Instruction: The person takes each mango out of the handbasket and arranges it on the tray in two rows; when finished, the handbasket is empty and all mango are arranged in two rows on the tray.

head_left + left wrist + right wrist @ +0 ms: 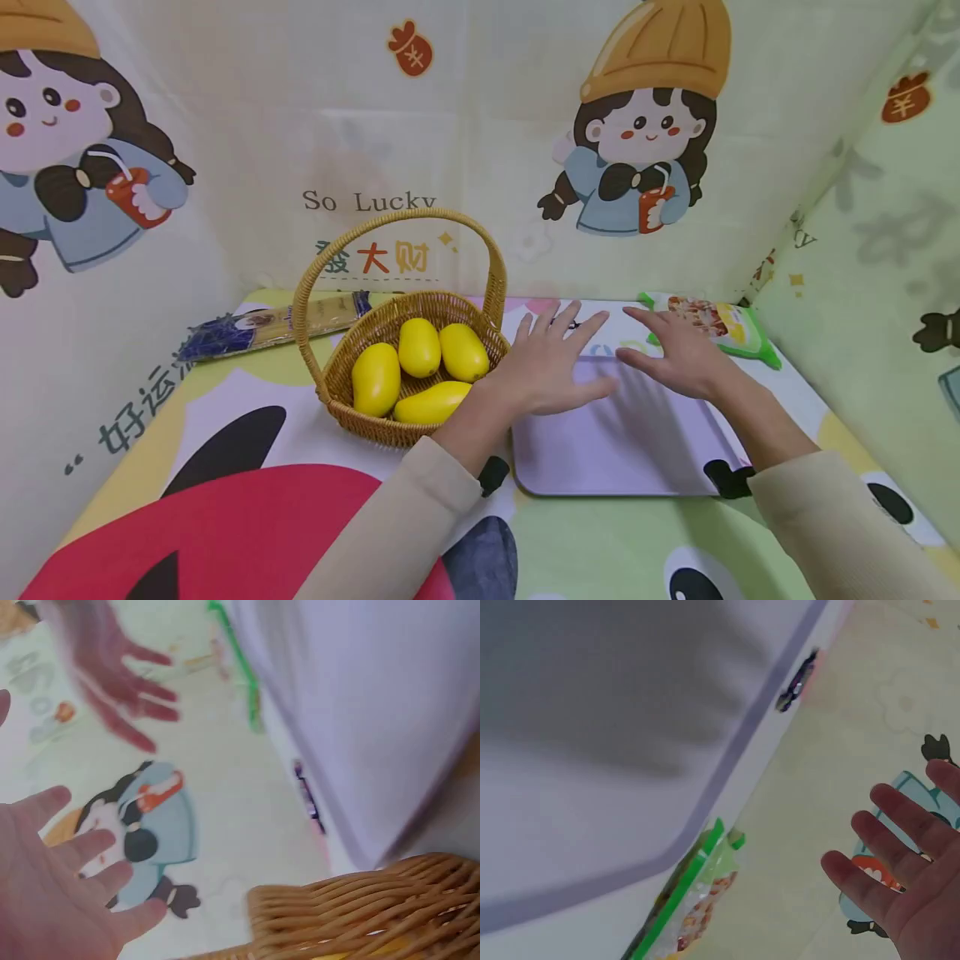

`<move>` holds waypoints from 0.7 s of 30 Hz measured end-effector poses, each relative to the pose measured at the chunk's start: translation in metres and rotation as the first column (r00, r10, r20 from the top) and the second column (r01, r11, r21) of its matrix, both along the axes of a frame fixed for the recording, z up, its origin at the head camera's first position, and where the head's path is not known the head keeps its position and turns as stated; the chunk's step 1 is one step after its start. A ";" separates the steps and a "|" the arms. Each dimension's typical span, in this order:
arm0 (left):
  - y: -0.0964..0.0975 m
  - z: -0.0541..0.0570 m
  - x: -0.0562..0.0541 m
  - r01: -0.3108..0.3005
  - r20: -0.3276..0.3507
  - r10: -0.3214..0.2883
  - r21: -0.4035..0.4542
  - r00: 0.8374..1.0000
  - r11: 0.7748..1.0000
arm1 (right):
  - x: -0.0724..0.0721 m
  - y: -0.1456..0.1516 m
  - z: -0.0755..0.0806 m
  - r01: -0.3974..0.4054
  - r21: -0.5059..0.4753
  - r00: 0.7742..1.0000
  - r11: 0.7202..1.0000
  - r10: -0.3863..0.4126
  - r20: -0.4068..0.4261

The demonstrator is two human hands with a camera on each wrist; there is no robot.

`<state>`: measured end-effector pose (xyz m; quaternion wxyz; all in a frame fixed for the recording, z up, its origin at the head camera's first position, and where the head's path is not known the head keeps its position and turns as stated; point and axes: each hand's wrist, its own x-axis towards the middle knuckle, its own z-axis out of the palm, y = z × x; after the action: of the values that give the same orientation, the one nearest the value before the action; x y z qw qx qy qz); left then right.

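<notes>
Both hands are held out over a pale lilac tray [600, 450], fingers spread and nothing in them. My left hand [543, 367] overlaps the right rim of a wicker basket [382, 429] and the tray's left part in the head view. My right hand [678, 354] hovers above the tray's right side, its shadow falling on the surface. Inside the basket lie several yellow mangoes [418, 348]. In the left wrist view the left hand [67, 877] shows straight, parted fingers. The right wrist view likewise has the right hand [919, 862] with extended fingers.
A long clear-and-blue packet [273, 327] lies behind the basket on the left. At the back right is a green-edged food bag [720, 325]. A small dark wrapped item [799, 681] lies just beyond the tray's far edge. A printed cloth wall [480, 150] rises behind.
</notes>
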<state>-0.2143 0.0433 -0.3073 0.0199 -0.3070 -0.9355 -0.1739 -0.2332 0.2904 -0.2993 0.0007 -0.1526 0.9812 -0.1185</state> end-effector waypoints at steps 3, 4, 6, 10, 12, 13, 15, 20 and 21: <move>-0.009 0.011 0.006 -0.001 0.047 -0.004 0.113 0.999 0.994 | -0.004 -0.005 0.006 -0.021 -0.065 0.999 0.998 0.022 0.026; -0.012 0.014 0.007 0.005 0.061 -0.015 0.149 0.998 0.989 | -0.004 -0.007 0.008 -0.025 -0.088 0.999 0.996 0.028 0.032; -0.018 0.019 0.011 0.026 0.088 -0.045 0.207 0.995 0.978 | -0.005 -0.010 0.012 -0.029 -0.127 0.998 0.992 0.035 0.047; -0.031 0.028 0.018 0.077 0.163 -0.128 0.287 0.978 0.955 | -0.004 -0.016 0.018 -0.039 -0.154 0.995 0.987 0.053 0.090; -0.041 0.032 0.023 0.083 0.207 -0.158 0.329 0.966 0.941 | -0.004 -0.022 0.020 -0.049 -0.166 0.991 0.985 0.069 0.115; -0.046 0.033 0.025 0.078 0.228 -0.167 0.355 0.959 0.932 | -0.004 -0.025 0.022 -0.058 -0.168 0.989 0.984 0.079 0.122; -0.058 0.037 0.030 0.057 0.253 -0.171 0.403 0.952 0.913 | -0.006 -0.032 0.025 -0.074 -0.180 0.985 0.981 0.100 0.140; -0.086 0.044 0.041 -0.009 0.256 -0.149 0.527 0.955 0.850 | -0.011 -0.052 0.036 -0.131 -0.181 0.974 0.975 0.161 0.162; -0.091 0.045 0.043 -0.008 0.247 -0.152 0.549 0.957 0.836 | -0.013 -0.057 0.039 -0.144 -0.176 0.971 0.974 0.173 0.163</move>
<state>-0.1711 -0.0477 -0.2621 -0.0329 -0.2963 -0.8282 -0.4746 -0.2457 0.2338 -0.2604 0.0848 -0.2190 0.9489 -0.2109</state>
